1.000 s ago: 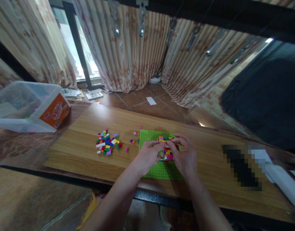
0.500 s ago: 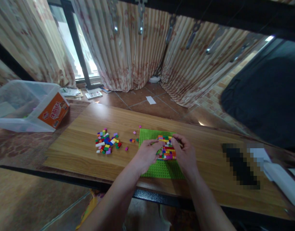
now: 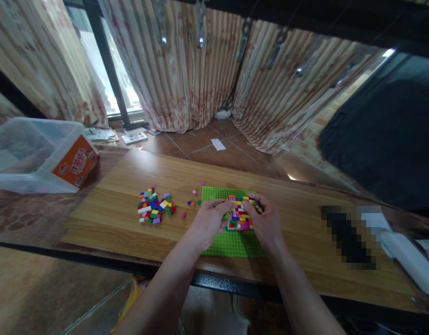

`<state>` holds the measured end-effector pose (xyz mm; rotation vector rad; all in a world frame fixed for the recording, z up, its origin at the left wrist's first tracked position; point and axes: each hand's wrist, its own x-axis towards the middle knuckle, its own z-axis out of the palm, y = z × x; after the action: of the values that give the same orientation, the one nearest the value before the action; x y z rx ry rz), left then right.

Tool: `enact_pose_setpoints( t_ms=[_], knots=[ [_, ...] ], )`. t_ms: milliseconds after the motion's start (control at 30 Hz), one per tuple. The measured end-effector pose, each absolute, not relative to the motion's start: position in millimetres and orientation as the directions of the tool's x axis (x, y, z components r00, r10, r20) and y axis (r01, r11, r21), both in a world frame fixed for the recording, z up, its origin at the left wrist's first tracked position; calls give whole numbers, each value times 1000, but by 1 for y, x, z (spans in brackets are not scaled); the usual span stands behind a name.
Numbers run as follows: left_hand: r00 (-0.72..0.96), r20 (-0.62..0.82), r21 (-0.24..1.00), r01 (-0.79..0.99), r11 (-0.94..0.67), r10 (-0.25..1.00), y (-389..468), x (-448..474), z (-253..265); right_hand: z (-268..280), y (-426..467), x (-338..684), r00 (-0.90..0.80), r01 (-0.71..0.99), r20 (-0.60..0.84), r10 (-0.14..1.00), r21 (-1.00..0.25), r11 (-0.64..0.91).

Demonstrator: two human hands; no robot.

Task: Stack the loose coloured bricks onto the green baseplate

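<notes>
A many-coloured block of toy building bricks [image 3: 241, 217] rests on or just over a green studded baseplate [image 3: 231, 246]; the gap, if any, is hidden. My left hand [image 3: 210, 220] is closed against its left side, thumb towards the top. My right hand [image 3: 268, 219] grips the right side, with its thumb lying over the upper bricks and its fingers curled round the far edge. Part of the block is covered by both hands. Left of the baseplate lies a loose pile of small coloured bricks [image 3: 154, 205].
A few stray bricks, among them a magenta brick [image 3: 183, 215], lie between pile and baseplate on the wooden tabletop [image 3: 109, 209]. At the far left stands a clear plastic bin [image 3: 65, 139] with an orange label. A pixelated dark object [image 3: 349, 238] lies at the right.
My right thumb has moved left and inward over the block's top. Both hands stay at the block, and the view has shifted slightly.
</notes>
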<state>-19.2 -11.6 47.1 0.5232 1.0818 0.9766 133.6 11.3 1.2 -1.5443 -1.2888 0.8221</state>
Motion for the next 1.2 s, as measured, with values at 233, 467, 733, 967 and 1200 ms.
enact_pose_setpoints(
  t_ms=[233, 467, 733, 967, 1200],
  knots=[
    [194, -392, 743, -510, 434, 899, -10, -24, 42, -4, 9, 136, 174, 375, 118, 978, -926, 45],
    [274, -355, 699, -557, 448, 894, -11, -24, 39, 20, -5, 136, 40, 572, 548, 836, -698, 431],
    [290, -313, 692, -583, 426, 904, -12, -19, 39, 35, -17, 128, -196, 430, 412, 890, -780, 455],
    [273, -296, 735, -547, 400, 916, -17, -14, 44, 31, -15, 126, -194, 295, 212, 958, -919, 263],
    [280, -300, 745, -528, 408, 912, -15, -15, 45, 37, -15, 132, -110, 83, 134, 985, -986, 144]
  ],
)
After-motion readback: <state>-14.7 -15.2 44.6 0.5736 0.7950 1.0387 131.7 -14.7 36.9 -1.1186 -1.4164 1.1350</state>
